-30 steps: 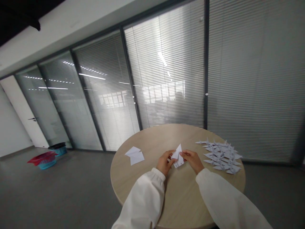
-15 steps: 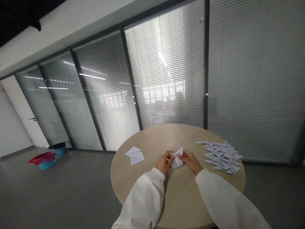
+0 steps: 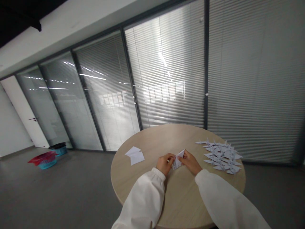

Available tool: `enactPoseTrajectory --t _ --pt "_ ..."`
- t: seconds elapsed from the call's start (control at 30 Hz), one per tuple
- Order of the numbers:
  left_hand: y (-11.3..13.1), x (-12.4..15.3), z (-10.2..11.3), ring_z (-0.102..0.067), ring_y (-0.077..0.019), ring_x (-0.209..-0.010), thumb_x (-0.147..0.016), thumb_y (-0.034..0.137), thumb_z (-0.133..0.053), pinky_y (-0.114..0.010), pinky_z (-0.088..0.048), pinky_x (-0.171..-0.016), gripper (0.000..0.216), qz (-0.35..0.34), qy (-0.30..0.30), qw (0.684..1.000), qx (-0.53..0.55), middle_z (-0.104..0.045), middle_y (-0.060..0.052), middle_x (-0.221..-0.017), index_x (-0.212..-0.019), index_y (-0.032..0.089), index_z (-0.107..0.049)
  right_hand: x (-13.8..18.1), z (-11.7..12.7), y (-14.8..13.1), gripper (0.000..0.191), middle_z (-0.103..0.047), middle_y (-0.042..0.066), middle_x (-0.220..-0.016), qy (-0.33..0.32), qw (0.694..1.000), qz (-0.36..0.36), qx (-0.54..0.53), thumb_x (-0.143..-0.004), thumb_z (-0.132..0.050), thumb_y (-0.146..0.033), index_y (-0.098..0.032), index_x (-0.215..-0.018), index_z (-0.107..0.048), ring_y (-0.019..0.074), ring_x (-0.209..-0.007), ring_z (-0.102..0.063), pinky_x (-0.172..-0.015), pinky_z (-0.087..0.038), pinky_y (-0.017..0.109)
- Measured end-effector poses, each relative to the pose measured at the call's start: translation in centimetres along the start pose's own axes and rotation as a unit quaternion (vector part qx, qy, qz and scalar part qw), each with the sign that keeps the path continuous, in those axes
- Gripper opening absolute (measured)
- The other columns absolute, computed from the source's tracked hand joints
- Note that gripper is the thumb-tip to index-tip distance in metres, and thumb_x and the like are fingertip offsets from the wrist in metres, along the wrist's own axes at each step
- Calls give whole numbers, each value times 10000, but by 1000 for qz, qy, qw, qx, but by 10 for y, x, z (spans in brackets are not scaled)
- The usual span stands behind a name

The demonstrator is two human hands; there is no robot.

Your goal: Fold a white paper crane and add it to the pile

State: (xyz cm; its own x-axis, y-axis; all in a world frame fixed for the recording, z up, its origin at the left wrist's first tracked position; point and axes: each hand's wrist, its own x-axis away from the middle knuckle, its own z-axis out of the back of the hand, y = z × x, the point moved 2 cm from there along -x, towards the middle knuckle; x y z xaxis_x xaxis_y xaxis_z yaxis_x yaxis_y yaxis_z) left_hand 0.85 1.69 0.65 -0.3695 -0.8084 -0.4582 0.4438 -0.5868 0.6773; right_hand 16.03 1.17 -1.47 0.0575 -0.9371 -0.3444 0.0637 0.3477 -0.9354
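Two hands (image 3: 164, 164) (image 3: 191, 162), pinched folded paper (image 3: 177, 163), illegibly small print (image 3: 175, 165)

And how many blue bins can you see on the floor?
2: the red-topped bin nearer the camera and the black-topped bin just beyond it, both left of the round table. Any behind the table would be hidden.

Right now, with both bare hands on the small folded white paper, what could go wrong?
The small folded white paper is held between the bare left hand and bare right hand; uneven pulling could skew a crease.

The pile of pointed white paper shapes lies near the edge of the round pale-wood table; the loose white right sleeve might brush some off.
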Motion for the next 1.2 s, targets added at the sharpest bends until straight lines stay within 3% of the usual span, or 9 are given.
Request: enactPoseTrajectory --t 0.27,0.5,0.63,0.83,1.2 --pt "-3 1 -2 -540 -97 -504 -783 426 -418 -186 -435 -453 346 5 -12 1000 20 -629 -26 -696 -864 164 -628 0 0 -1 168 -613 -13 -694 2 1000 -5 -10 -650 -525 -233 -195 -800 -462 151 -645 -582 -544 -433 230" --pt "-6 -2 1 -524 -91 -451 -764 460 -432 -184 -413 -441 350 37 30 998 31 -559 7 -579 -754 153 -600 -3 2 -3 239 -644 18 -841 17 1000 8 -16 -614 -485 -195 -193 -851 -514 175 -759 -595 -677 -460 269" --pt "-10 -5 3 -515 -96 -447 -735 508 -449 -183 -398 -414 377 60 51 993 86 -480 34 -516 -647 151 -533 -4 4 -3 214 -652 49 -839 11 999 17 -28 -648 -553 -294 -173 -825 -559 201 -774 -598 -709 -461 304" --pt "-8 -7 6 -456 -83 -407 -673 561 -499 -196 -417 -385 426 95 88 975 182 -409 51 -475 -582 146 -490 -1 8 -5 378 -661 54 -718 9 999 23 -28 -639 -605 -494 -142 -771 -635 215 -692 -603 -641 -461 301" --pt "-14 -10 9 -479 -94 -414 -619 615 -523 -197 -400 -350 496 132 88 957 245 -485 16 -478 -577 121 -522 -2 10 4 415 -671 56 -683 1 995 -39 -86 -567 -671 -487 -126 -772 -668 231 -667 -618 -604 -470 319"
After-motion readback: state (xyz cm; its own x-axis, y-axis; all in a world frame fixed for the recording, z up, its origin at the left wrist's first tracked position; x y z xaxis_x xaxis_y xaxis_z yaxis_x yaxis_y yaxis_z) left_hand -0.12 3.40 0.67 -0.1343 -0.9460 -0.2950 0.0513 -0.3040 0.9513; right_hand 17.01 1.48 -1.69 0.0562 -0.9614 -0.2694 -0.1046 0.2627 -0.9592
